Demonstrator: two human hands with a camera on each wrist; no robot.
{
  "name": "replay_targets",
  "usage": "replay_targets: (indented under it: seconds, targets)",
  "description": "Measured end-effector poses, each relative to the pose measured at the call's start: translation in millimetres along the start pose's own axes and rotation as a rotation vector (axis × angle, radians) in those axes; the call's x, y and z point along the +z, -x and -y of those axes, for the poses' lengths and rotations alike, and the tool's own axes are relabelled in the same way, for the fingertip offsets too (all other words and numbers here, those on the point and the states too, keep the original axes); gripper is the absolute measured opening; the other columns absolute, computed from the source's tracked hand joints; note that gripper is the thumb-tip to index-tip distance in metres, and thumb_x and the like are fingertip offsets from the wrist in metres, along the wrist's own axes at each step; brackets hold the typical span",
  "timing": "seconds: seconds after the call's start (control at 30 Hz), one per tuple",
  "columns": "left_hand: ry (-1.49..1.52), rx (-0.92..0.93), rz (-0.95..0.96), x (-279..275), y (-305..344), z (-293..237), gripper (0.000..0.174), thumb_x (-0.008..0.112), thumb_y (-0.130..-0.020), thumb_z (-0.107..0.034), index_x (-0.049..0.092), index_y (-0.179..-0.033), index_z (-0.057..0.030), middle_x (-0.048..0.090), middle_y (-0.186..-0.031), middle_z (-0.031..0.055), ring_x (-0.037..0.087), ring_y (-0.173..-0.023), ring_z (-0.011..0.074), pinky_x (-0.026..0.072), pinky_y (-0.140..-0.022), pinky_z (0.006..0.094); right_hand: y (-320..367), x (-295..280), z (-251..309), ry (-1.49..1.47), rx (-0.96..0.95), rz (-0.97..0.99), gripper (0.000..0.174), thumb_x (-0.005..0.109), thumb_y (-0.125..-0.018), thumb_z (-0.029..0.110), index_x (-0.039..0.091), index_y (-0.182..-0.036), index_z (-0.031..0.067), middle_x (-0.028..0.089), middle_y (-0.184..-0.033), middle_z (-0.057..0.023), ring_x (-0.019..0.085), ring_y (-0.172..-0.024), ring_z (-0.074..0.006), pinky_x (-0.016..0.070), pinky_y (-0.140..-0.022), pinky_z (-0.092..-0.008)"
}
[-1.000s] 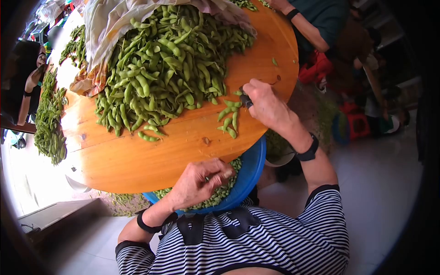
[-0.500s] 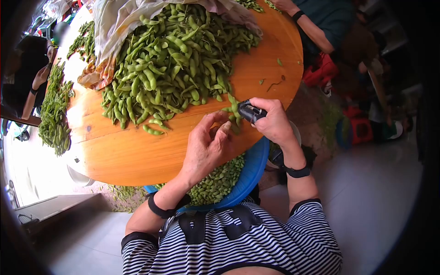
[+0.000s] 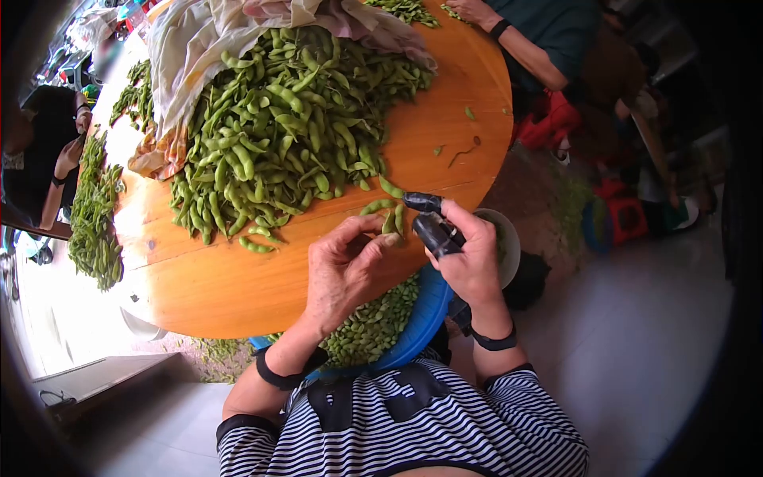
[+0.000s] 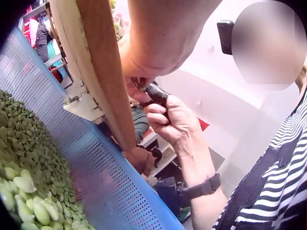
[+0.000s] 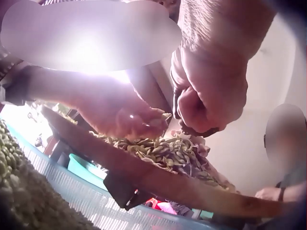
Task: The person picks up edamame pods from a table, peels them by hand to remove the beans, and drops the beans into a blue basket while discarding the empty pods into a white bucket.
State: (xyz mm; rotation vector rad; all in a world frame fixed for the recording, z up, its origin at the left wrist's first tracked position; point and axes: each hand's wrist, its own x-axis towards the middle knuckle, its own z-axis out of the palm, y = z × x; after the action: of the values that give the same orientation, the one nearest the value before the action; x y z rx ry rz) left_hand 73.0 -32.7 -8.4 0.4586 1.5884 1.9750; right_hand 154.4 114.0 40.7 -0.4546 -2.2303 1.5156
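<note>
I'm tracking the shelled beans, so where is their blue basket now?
In the head view, the blue basket is lower centre, below the left hand, between the wooden table and striped shirt.

I sit at a rounded, orange-brown wooden surface [image 3: 214, 290], bright with glare on my left. A big heap of green pods [image 3: 278, 147] covers much of its middle, with a pale, crumpled cloth [image 3: 199, 60] draped over the heap's far side; its orange-patterned corner hangs down at the left. Just in front of the heap I see a few stray pods [image 3: 255, 245], apart from the rest. Along my left edge runs a long band of pods [image 3: 94, 222], with a smaller pile [image 3: 137, 97] beyond it. More pods [image 3: 404, 10] lie at the far edge. To my right are a thin brown stem [image 3: 464, 153] and some small green scraps [image 3: 470, 113].
</note>
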Motion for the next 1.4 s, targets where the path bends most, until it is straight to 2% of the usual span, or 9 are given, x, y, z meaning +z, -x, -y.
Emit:
replay_targets:
  seconds: [0.07,0.3,0.37,0.53,0.87,1.1,1.17,1.23,1.4]
  targets:
    - [-0.114,0.095,0.031,-8.3,-0.4,7.2,0.022,0.068,-0.085,0.0,0.065,-0.107,0.0012,0.062,-0.077,0.0033,0.059,-0.07,0.0098,0.049,-0.065,0.0237,5.0,-3.4,7.6,-0.121,0.127,0.069,0.028,0.052,-0.078,-0.004,0.066,-0.102,0.0002,0.053,-0.065,0.0043,0.043,-0.051,0.0002,0.0326,-0.045,-0.0171]
    - [-0.568,0.235,0.113,-3.6,9.3,-17.4,0.018,0.071,-0.08,0.0,0.062,-0.095,-0.0008,0.059,-0.072,0.009,0.061,-0.061,0.0183,0.0495,-0.055,0.0275,10.2,-2.2,-2.1,0.104,-0.14,0.15,0.012,0.054,-0.073,-0.003,0.057,-0.085,-0.0041,0.045,-0.071,-0.0019,0.043,-0.06,-0.008,0.0353,-0.055,-0.0221]
    - [-0.548,0.253,0.125,-6.6,9.6,-12.5,0.017,0.071,-0.082,-0.001,0.062,-0.096,0.0,0.06,-0.072,0.0068,0.063,-0.063,0.0154,0.0501,-0.056,0.027,14.0,-6.8,-1.5,0.135,-0.051,0.218,0.041,0.052,-0.071,-0.006,0.061,-0.111,-0.0036,0.043,-0.075,-0.0105,0.045,-0.064,-0.0178,0.0396,-0.059,-0.0267]
    - [0.042,-0.052,0.181,-8.9,8.9,-7.6,0.013,0.066,-0.092,-0.007,0.063,-0.102,0.0013,0.065,-0.081,-0.0011,0.065,-0.079,0.0087,0.0538,-0.063,0.0222,20.9,-8.8,-9.5,-0.012,0.023,0.253,0.032,0.053,-0.073,-0.006,0.06,-0.104,-0.0055,0.044,-0.075,-0.0085,0.045,-0.063,-0.0146,0.0388,-0.058,-0.0259]
    - [0.113,-0.235,0.157,-6.6,11.6,-25.8,0.011,0.066,-0.092,-0.007,0.063,-0.096,0.0029,0.067,-0.086,0.0046,0.066,-0.086,0.0103,0.0543,-0.067,0.0205,25.3,-13.2,-5.0,-0.139,0.155,0.285,0.019,0.058,-0.075,-0.005,0.059,-0.094,-0.0055,0.047,-0.075,-0.005,0.047,-0.063,-0.009,0.0383,-0.053,-0.024]
    - [0.096,-0.211,0.174,-7.5,15.5,-17.7,0.007,0.068,-0.09,-0.005,0.064,-0.092,0.0001,0.067,-0.08,0.0049,0.063,-0.066,0.0092,0.0478,-0.052,0.0196,24.3,-12.5,-10.5,-0.162,0.087,0.288,0.021,0.055,-0.078,-0.003,0.062,-0.097,-0.0053,0.046,-0.073,-0.0024,0.046,-0.06,-0.0067,0.0371,-0.05,-0.0227]
    - [0.099,-0.228,0.183,-9.0,15.6,-14.4,0.007,0.068,-0.089,-0.006,0.064,-0.092,-0.0007,0.067,-0.079,0.0066,0.062,-0.06,0.0104,0.0454,-0.047,0.0204,27.5,-10.6,-14.4,-0.506,0.206,0.293,0.029,0.047,-0.081,-0.003,0.063,-0.106,-0.0059,0.046,-0.07,0.0005,0.042,-0.055,-0.0049,0.0355,-0.048,-0.0215]
    - [0.697,-0.431,0.333,-12.3,14.4,-3.5,0.008,0.069,-0.089,-0.008,0.064,-0.092,-0.0023,0.068,-0.077,0.0103,0.06,-0.054,0.0152,0.0411,-0.041,0.0229,33.0,-6.6,-24.4,-0.704,0.244,0.297,0.034,0.044,-0.082,-0.004,0.062,-0.11,-0.0061,0.045,-0.067,0.0017,0.041,-0.054,-0.0043,0.0347,-0.047,-0.0209]
    - [0.907,-0.475,0.37,-8.5,19.8,-0.1,0.011,0.07,-0.088,-0.009,0.064,-0.095,-0.0041,0.066,-0.073,0.009,0.06,-0.052,0.0149,0.0388,-0.04,0.0222,31.8,-7.3,-25.7,-1.068,0.318,0.38,0.04,0.039,-0.084,-0.003,0.061,-0.116,-0.0054,0.041,-0.061,0.0038,0.039,-0.051,-0.0039,0.0338,-0.047,-0.0195]
